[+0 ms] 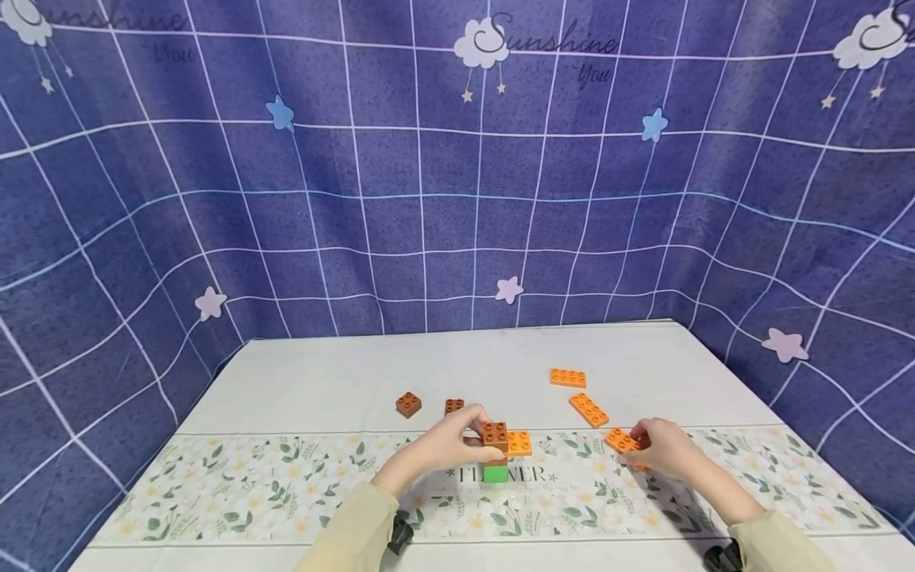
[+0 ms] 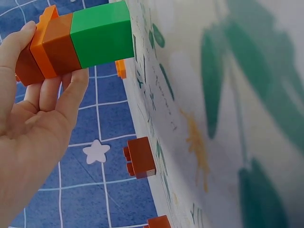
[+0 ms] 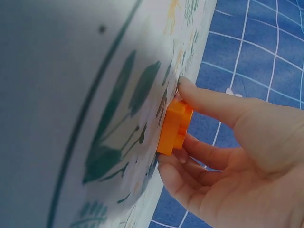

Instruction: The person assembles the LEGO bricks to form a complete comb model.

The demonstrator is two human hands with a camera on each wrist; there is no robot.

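Observation:
A small tower stands on the table, with a green block [image 1: 496, 473] at its base, a brown block [image 2: 61, 43] above, then a flat orange brick [image 1: 519, 443] jutting out to the right and a brown block [image 1: 496, 434] on top. My left hand [image 1: 452, 442] grips the tower's upper part between thumb and fingers. At the right, my right hand [image 1: 665, 449] pinches a flat orange brick [image 1: 619, 439] lying on the table; in the right wrist view its thumb and fingers are at either side of the orange brick [image 3: 173, 127].
Behind the hands lie two flat orange bricks, one at the back [image 1: 568, 377] and one slanted [image 1: 589, 410]. Left of them are a brown block [image 1: 408, 404] and another brown block [image 1: 453, 407] close behind my left hand. A blue curtain [image 1: 457, 199] hangs beyond the table [image 1: 322, 381].

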